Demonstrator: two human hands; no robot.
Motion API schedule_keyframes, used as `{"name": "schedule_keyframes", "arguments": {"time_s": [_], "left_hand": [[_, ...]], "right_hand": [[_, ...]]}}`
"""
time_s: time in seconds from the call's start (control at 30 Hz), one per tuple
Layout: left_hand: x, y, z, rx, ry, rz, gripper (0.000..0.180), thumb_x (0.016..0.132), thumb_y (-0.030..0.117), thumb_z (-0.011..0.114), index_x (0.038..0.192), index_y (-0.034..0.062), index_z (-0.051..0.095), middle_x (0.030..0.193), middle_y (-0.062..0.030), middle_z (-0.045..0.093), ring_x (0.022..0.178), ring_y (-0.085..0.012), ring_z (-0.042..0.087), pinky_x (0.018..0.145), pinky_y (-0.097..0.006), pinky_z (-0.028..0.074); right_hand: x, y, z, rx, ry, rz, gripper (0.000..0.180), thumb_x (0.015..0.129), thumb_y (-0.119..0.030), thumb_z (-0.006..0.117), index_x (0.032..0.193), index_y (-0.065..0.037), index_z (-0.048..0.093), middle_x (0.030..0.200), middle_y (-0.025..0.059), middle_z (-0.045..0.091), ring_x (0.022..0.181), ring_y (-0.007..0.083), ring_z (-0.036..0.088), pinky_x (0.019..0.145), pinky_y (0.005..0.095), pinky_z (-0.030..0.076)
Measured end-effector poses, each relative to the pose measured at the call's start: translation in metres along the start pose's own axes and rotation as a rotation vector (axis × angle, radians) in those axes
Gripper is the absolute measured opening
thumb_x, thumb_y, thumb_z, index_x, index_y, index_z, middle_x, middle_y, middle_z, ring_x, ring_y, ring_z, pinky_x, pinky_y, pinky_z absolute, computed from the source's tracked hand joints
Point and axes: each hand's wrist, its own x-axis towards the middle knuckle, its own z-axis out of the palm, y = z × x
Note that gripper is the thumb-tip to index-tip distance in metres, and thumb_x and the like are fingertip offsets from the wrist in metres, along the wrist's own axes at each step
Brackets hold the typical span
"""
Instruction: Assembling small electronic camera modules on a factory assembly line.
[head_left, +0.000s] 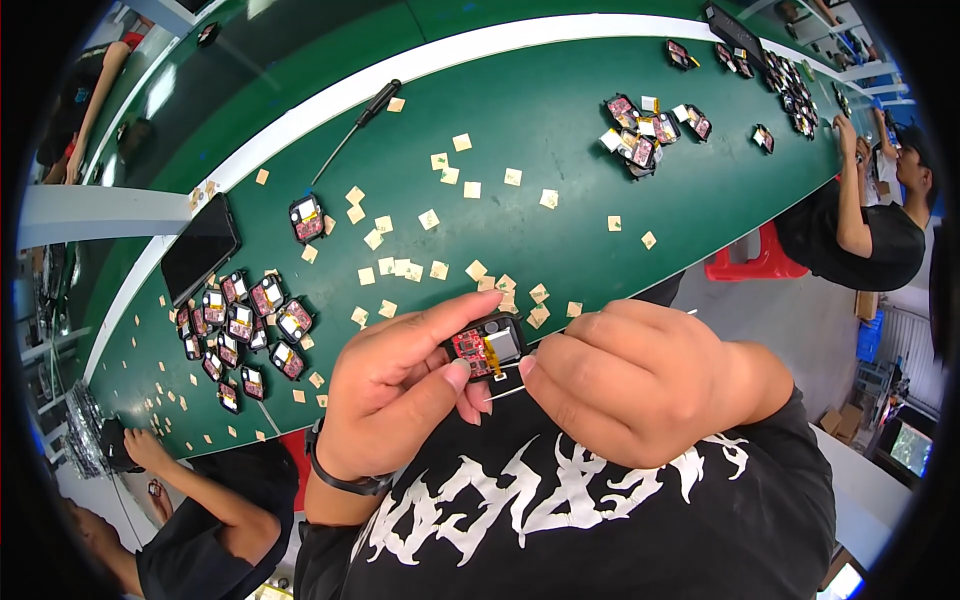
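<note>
My left hand [400, 385] is closed around a small open black device housing [487, 347], held above the near edge of the green table. Inside it show a red circuit board, a silver block and a yellow flex strip. My right hand [640, 385] is closed in a pinch at the housing's right side. From its fingers a thin, pale metal tool [505, 395], perhaps tweezers, sticks out below the housing. My right fingers hide most of the tool. By the lower edge of the housing hangs the yellow strip's end [499, 376].
Many small beige square pieces [429, 219] lie scattered over the green table [560, 110]. Similar device housings sit in piles at left [240, 322] and far right [640, 130]. A screwdriver [375, 103] touches one single housing [307, 217]. A black tray [200, 250] lies at left. Co-workers sit on both sides.
</note>
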Motion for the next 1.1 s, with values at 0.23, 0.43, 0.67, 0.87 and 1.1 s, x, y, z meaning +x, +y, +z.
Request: {"name": "schedule_keyframes", "arguments": {"time_s": [0.23,0.43,0.67,0.87,1.1], "left_hand": [[0.001,-0.002,-0.003,-0.011,-0.025,-0.007,0.047,0.095,-0.009,0.05,0.142,-0.0089,0.054,0.106,-0.013,0.067,0.078,-0.0139,0.069,0.067,-0.026,0.058],[0.001,0.001,0.002,-0.021,0.015,-0.019,0.047,0.095,-0.009,0.05,0.141,-0.0095,0.055,0.1,-0.0122,0.067,0.078,-0.0138,0.069,0.066,-0.025,0.058],[-0.001,0.0,0.003,-0.015,0.026,-0.021,0.047,0.094,-0.01,0.049,0.141,-0.0094,0.056,0.098,-0.0116,0.067,0.076,-0.0137,0.069,0.066,-0.025,0.058],[-0.002,0.002,0.002,-0.025,0.02,-0.041,0.048,0.094,-0.01,0.049,0.141,-0.009,0.056,0.097,-0.0115,0.067,0.077,-0.0134,0.069,0.067,-0.026,0.058],[-0.001,0.0,-0.001,-0.001,-0.014,-0.036,0.048,0.094,-0.011,0.049,0.14,-0.0081,0.057,0.097,-0.0111,0.066,0.078,-0.0132,0.069,0.067,-0.026,0.058]], "right_hand": [[0.0,0.001,-0.001,0.03,-0.018,-0.007,0.028,0.063,-0.012,0.067,0.084,0.007,0.069,0.088,0.0128,0.059,0.07,0.0197,0.053,0.053,0.0276,0.044],[0.0,-0.008,0.005,-0.068,0.047,0.033,0.024,0.062,-0.013,0.068,0.079,0.005,0.068,0.088,0.0131,0.059,0.071,0.0205,0.054,0.053,0.028,0.042],[0.0,-0.01,0.005,-0.029,0.033,0.053,0.024,0.064,-0.016,0.068,0.078,0.004,0.068,0.088,0.0129,0.058,0.073,0.0205,0.052,0.053,0.0288,0.041],[0.0,-0.008,0.003,0.03,0.008,0.049,0.026,0.065,-0.015,0.068,0.081,0.006,0.068,0.087,0.0128,0.056,0.07,0.0201,0.049,0.053,0.0291,0.042],[0.001,-0.006,0.002,0.069,-0.02,0.058,0.025,0.066,-0.015,0.068,0.08,0.006,0.067,0.086,0.013,0.055,0.069,0.0202,0.05,0.053,0.0295,0.043]]}}
